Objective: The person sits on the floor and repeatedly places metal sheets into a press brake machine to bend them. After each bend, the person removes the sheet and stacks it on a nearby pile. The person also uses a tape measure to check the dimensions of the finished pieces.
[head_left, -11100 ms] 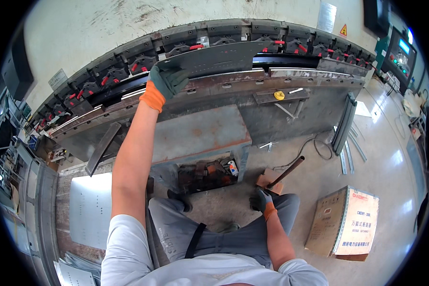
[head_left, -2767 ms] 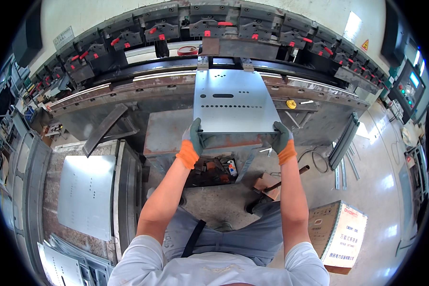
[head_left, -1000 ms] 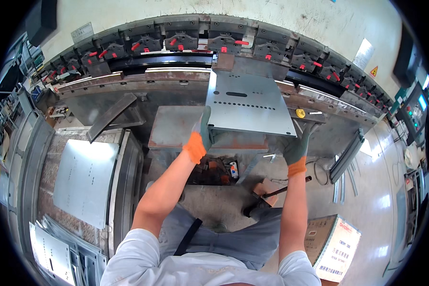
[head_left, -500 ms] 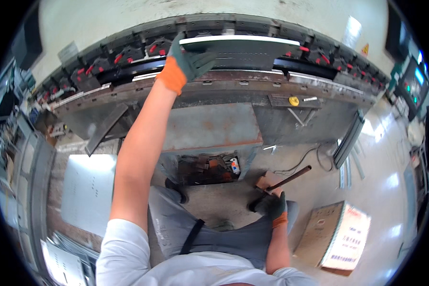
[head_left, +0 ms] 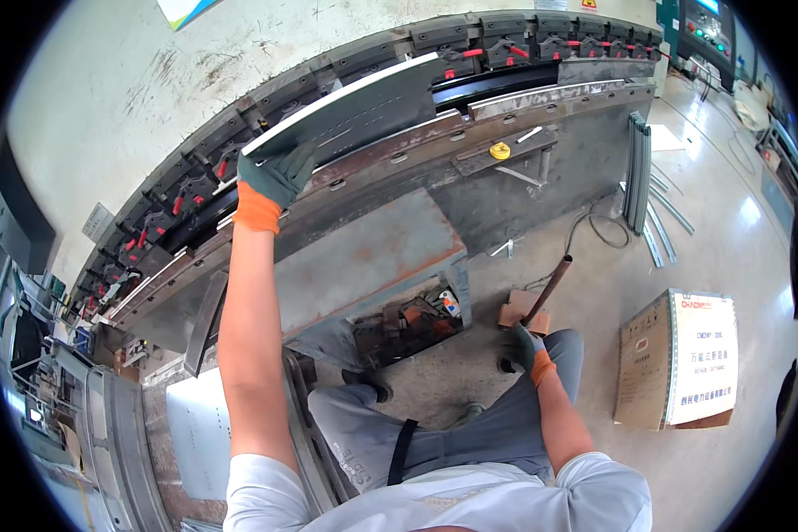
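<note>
Over the brown steel press bed's front edge, the dark flat metal sheet had tilted up, seemingly steadied by your spread left hand alone; your right hand had dropped beside the rusty rod, grip unclear.

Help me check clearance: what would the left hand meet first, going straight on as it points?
Probably the metal sheet: the left hand seems to lie against its dark face, though exact depth is hard to judge.
</note>
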Action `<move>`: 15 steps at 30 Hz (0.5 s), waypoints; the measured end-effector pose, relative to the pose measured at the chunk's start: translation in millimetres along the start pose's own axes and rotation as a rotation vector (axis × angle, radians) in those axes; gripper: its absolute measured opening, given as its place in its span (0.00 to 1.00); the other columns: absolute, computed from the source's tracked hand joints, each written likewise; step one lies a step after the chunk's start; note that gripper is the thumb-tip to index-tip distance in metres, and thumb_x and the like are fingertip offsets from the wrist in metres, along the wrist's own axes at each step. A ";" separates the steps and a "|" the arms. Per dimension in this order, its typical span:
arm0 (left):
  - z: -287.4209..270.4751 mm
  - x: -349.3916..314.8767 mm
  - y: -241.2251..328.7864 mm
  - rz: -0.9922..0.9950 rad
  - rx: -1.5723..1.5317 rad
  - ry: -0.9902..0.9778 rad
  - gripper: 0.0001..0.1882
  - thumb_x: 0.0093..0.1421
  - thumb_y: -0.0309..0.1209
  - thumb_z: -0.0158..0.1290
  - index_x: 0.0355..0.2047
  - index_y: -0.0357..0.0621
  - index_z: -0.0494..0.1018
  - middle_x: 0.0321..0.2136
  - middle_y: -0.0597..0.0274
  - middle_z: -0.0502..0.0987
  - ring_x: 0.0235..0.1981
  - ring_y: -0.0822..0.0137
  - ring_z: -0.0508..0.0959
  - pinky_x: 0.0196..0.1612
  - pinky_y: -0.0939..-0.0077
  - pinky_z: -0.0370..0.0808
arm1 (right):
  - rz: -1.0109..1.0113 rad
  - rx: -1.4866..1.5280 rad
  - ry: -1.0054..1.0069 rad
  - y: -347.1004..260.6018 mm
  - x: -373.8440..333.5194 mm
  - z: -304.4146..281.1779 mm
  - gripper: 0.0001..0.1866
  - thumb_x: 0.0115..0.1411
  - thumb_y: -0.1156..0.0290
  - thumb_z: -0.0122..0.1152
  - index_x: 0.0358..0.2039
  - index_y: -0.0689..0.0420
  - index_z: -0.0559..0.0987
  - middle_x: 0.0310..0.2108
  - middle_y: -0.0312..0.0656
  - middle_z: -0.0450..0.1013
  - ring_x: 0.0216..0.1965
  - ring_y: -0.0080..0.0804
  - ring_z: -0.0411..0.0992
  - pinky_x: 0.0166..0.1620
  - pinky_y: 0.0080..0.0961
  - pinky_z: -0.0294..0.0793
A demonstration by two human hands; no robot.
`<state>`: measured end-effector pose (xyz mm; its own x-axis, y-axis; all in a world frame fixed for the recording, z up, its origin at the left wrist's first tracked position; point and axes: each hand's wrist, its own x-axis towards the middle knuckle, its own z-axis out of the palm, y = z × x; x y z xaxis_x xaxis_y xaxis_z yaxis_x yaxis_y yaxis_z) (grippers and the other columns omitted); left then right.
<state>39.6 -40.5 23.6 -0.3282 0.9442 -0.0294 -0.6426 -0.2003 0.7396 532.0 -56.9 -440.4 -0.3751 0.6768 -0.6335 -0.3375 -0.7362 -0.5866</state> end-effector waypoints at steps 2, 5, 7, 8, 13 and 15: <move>-3.7 2.0 1.5 0.002 -0.001 -0.002 0.42 0.63 0.55 0.36 0.61 0.26 0.58 0.59 0.32 0.67 0.58 0.40 0.71 0.59 0.48 0.71 | 0.022 -0.015 0.009 -2.4 -2.4 -1.2 0.24 0.61 0.49 0.63 0.47 0.55 0.76 0.37 0.48 0.77 0.39 0.45 0.77 0.41 0.41 0.78; -8.0 3.0 5.9 0.016 -0.008 -0.022 0.40 0.62 0.54 0.40 0.59 0.27 0.61 0.57 0.32 0.68 0.57 0.40 0.72 0.59 0.47 0.72 | 0.003 -0.009 -0.001 -2.7 -5.5 2.7 0.24 0.61 0.49 0.63 0.48 0.56 0.76 0.38 0.49 0.77 0.39 0.45 0.77 0.41 0.40 0.78; -5.6 1.1 2.4 0.050 0.053 -0.042 0.43 0.64 0.57 0.35 0.61 0.25 0.58 0.58 0.32 0.68 0.57 0.41 0.72 0.60 0.47 0.70 | 0.004 -0.007 -0.017 -4.3 -8.0 1.6 0.25 0.61 0.49 0.64 0.48 0.56 0.76 0.38 0.49 0.76 0.39 0.45 0.77 0.42 0.40 0.78; -3.9 0.5 2.3 0.046 0.049 -0.032 0.43 0.63 0.57 0.36 0.61 0.25 0.58 0.58 0.32 0.68 0.57 0.42 0.72 0.60 0.47 0.70 | 0.004 -0.006 -0.026 -5.0 -9.0 1.6 0.25 0.61 0.49 0.64 0.49 0.56 0.75 0.38 0.49 0.76 0.39 0.44 0.77 0.42 0.40 0.78; 0.8 -1.2 4.0 0.043 0.039 0.024 0.42 0.62 0.56 0.38 0.60 0.25 0.60 0.57 0.33 0.69 0.57 0.43 0.73 0.60 0.47 0.70 | -0.005 -0.036 -0.009 -5.7 -13.3 3.4 0.26 0.60 0.49 0.66 0.50 0.56 0.75 0.36 0.49 0.77 0.36 0.43 0.77 0.39 0.38 0.79; -0.9 0.1 5.1 0.024 0.018 0.029 0.41 0.62 0.55 0.39 0.59 0.25 0.61 0.56 0.33 0.70 0.56 0.43 0.73 0.59 0.48 0.71 | -0.023 -0.041 0.003 -5.4 -13.3 4.3 0.26 0.59 0.50 0.66 0.49 0.55 0.76 0.35 0.48 0.77 0.33 0.42 0.78 0.37 0.37 0.79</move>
<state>35.7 -41.7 26.8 -0.3630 0.9313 -0.0309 -0.6217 -0.2174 0.7525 535.1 -61.9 -426.7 -0.3648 0.6938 -0.6209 -0.3103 -0.7194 -0.6215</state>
